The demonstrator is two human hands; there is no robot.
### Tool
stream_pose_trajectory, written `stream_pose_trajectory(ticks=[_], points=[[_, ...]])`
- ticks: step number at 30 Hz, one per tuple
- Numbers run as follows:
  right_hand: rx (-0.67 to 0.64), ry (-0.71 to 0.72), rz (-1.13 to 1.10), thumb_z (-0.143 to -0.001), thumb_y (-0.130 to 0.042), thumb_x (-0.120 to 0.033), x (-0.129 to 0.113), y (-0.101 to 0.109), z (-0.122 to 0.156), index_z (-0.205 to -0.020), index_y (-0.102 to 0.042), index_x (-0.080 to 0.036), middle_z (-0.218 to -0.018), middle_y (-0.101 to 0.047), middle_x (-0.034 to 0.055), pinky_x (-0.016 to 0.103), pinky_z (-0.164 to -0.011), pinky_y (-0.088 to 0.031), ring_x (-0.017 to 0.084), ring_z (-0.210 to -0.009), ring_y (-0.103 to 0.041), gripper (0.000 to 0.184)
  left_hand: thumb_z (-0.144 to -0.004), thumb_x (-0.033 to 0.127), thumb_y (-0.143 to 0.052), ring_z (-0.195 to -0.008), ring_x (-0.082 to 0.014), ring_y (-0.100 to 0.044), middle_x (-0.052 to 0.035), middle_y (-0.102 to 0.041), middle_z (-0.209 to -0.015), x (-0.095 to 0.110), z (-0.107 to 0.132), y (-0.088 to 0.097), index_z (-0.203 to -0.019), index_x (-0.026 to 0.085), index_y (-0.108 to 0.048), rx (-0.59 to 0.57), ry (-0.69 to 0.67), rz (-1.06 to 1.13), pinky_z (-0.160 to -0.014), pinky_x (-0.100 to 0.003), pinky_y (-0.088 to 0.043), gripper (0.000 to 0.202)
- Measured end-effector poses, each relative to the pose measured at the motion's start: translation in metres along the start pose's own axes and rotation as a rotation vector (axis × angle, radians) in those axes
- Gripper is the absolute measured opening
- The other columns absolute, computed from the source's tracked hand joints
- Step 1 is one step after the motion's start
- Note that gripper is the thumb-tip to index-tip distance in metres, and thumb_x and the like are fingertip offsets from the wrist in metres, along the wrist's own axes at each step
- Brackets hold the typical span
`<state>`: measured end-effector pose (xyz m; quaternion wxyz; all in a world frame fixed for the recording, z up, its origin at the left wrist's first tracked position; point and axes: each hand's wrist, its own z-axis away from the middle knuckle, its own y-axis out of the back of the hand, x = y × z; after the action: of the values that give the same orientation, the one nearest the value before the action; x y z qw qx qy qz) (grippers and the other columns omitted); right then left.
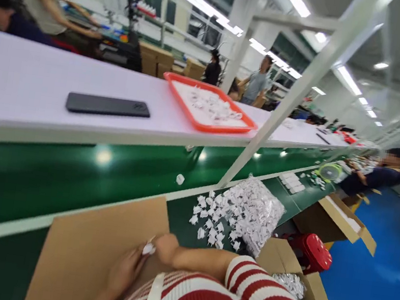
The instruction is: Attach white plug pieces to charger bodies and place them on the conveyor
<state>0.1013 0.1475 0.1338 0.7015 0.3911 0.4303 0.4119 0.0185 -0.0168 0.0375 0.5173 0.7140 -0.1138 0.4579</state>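
Note:
My left hand [126,267] is closed, its fingertips pinching a small white plastic part [149,248]. Against the same part, my right hand [166,248] has its fingers curled in; the fingertips are partly hidden and blurred. Both hands are low over a brown cardboard sheet [96,249] on the dark green bench. Just beyond the right hand lies a loose spread of similar white plastic parts [214,221], spilling from a clear plastic bag [261,208] full of them.
A raised white shelf carries a black phone [108,106] and a red-rimmed tray [203,126] of white pieces. Under it runs a green conveyor belt [137,176] with a single white part [180,179]. A slanted white post [284,102], open cartons and a red stool [310,252] stand to the right. Other people work nearby.

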Motion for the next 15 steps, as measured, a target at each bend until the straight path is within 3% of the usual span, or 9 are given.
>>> stream_pose_trajectory(ticks=[4,7,11,15], points=[[-0.048,-0.067,-0.113,-0.085,-0.067,-0.015,0.015,-0.016,0.011,-0.124,-0.07,-0.016,-0.121,-0.077,0.0118,0.032,-0.091,-0.058,0.025,-0.111,-0.073,0.04,-0.089,0.042,-0.052,-0.115,-0.0345,-0.07,-0.0086,-0.077,-0.119,0.019,-0.011,0.011,-0.114,0.031,-0.076,-0.063,0.075,0.048,-0.105,-0.052,-0.054,0.036],[-0.017,-0.164,-0.165,-0.089,-0.068,-0.02,0.031,-0.021,0.02,-0.143,-0.059,-0.018,-0.137,-0.068,0.0107,0.031,-0.105,-0.051,0.023,-0.125,-0.065,0.055,-0.088,0.04,-0.058,-0.115,-0.0325,-0.068,-0.0115,-0.077,-0.118,0.017,-0.023,0.015,-0.112,0.024,-0.074,-0.05,0.174,0.056,-0.105,-0.048,-0.052,0.033],[0.105,-0.391,-0.137,-0.099,-0.052,-0.02,0.065,-0.011,0.031,-0.15,-0.053,-0.016,-0.146,-0.058,0.0161,0.037,-0.112,-0.043,0.026,-0.135,-0.052,0.051,-0.089,0.038,-0.06,-0.113,-0.0327,-0.068,-0.0152,-0.075,-0.119,-0.003,-0.054,0.035,-0.116,0.018,-0.071,0.032,0.291,0.039,-0.1,-0.045,-0.053,0.035],[0.142,-0.563,-0.076,-0.093,-0.054,-0.013,0.104,-0.002,0.033,-0.141,-0.062,-0.014,-0.147,-0.051,0.0225,0.048,-0.111,-0.039,0.035,-0.136,-0.044,0.049,-0.091,0.038,-0.063,-0.108,-0.0311,-0.068,-0.0162,-0.074,-0.121,-0.029,-0.116,0.072,-0.119,0.016,-0.069,0.144,0.412,0.024,-0.093,-0.04,-0.053,0.036]])
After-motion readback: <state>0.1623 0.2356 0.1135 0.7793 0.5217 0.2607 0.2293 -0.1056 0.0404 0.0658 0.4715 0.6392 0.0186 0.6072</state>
